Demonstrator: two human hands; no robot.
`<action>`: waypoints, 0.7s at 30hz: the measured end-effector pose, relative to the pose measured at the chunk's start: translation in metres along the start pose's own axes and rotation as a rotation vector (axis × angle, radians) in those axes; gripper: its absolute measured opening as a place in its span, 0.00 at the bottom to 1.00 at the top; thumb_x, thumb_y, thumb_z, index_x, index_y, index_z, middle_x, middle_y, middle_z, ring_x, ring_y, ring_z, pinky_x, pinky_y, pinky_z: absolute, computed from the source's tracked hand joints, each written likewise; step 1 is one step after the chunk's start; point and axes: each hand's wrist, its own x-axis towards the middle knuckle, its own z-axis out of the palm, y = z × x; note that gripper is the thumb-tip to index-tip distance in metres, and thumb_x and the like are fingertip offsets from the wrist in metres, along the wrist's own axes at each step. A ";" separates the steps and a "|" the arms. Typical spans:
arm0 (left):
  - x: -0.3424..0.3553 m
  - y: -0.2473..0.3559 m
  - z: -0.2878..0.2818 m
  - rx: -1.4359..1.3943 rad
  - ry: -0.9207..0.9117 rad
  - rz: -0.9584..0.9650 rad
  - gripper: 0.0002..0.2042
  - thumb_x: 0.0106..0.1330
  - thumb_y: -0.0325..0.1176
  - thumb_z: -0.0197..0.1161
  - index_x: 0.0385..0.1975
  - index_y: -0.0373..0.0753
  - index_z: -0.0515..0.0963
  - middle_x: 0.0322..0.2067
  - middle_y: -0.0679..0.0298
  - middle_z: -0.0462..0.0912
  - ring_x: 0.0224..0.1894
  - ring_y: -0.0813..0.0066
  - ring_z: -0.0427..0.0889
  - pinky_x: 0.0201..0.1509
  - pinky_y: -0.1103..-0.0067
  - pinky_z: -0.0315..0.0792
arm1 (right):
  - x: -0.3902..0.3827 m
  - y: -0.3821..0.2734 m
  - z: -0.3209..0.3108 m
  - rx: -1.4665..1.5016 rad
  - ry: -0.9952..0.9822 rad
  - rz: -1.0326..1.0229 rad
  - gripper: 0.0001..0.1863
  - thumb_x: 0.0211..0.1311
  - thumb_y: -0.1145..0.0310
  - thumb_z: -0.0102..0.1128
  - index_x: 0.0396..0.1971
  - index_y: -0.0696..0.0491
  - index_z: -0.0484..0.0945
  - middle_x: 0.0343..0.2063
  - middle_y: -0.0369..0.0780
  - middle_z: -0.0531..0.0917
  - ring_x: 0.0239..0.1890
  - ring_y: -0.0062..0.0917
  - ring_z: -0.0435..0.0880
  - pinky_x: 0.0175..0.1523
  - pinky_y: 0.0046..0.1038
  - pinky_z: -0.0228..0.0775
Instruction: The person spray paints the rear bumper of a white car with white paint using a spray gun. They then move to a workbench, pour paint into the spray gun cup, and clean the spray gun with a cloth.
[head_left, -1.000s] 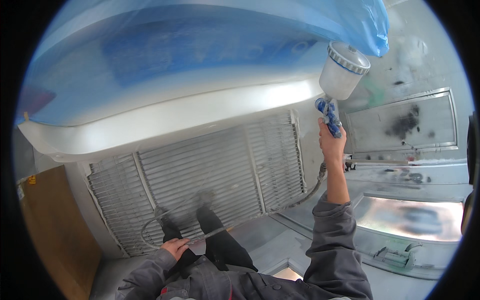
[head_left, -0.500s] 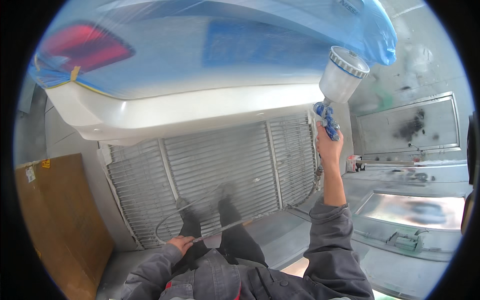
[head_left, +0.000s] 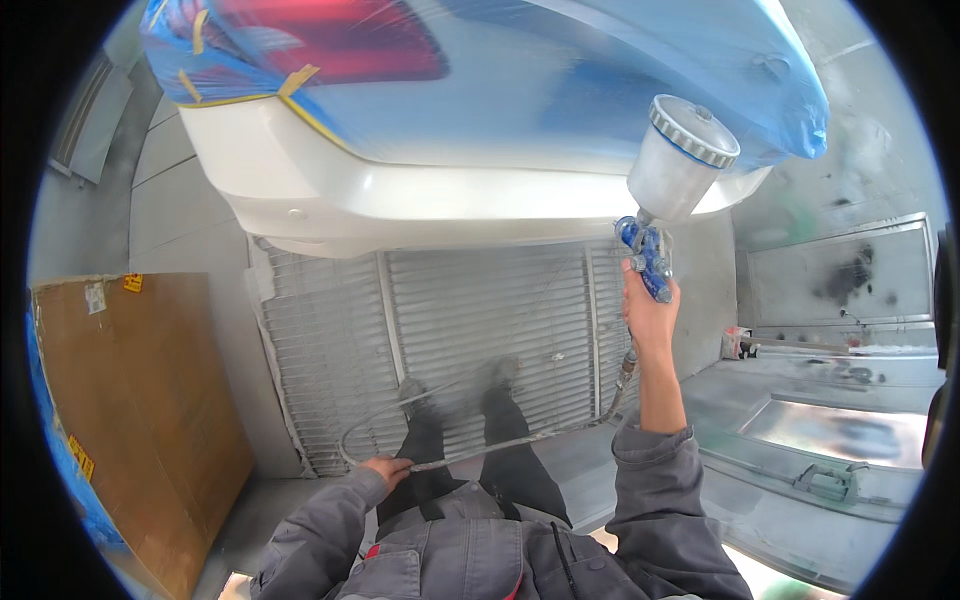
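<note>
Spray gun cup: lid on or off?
On: the ribbed grey lid caps the whitish cup of the spray gun in the right hand. Fill level: cannot tell.

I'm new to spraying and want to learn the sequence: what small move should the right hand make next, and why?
Probably a short, level sweep leftward: the right hand grips the spray gun near the right part of the white bumper, most of which lies to the gun's left, while the left hand holds the hose low, below the bumper in view.
</note>
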 end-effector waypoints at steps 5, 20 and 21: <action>-0.010 -0.011 0.013 0.021 0.049 0.008 0.18 0.76 0.50 0.60 0.63 0.57 0.82 0.53 0.57 0.86 0.57 0.49 0.85 0.61 0.59 0.80 | -0.046 -0.009 0.044 0.021 -0.087 -0.029 0.10 0.68 0.66 0.75 0.38 0.57 0.85 0.29 0.29 0.83 0.32 0.12 0.75 0.39 0.21 0.67; -0.007 -0.024 0.022 -0.033 0.073 0.071 0.17 0.76 0.49 0.62 0.60 0.58 0.83 0.48 0.55 0.87 0.54 0.47 0.86 0.57 0.56 0.81 | -0.108 -0.053 0.163 0.150 -0.460 -0.102 0.13 0.68 0.65 0.76 0.39 0.59 0.85 0.27 0.29 0.82 0.32 0.11 0.73 0.38 0.20 0.67; -0.006 -0.022 0.021 -0.029 0.084 0.084 0.17 0.76 0.49 0.62 0.60 0.57 0.83 0.48 0.54 0.87 0.53 0.47 0.86 0.57 0.56 0.81 | -0.107 -0.056 0.165 0.108 -0.495 -0.086 0.13 0.68 0.63 0.77 0.40 0.58 0.85 0.26 0.30 0.82 0.29 0.11 0.74 0.34 0.20 0.67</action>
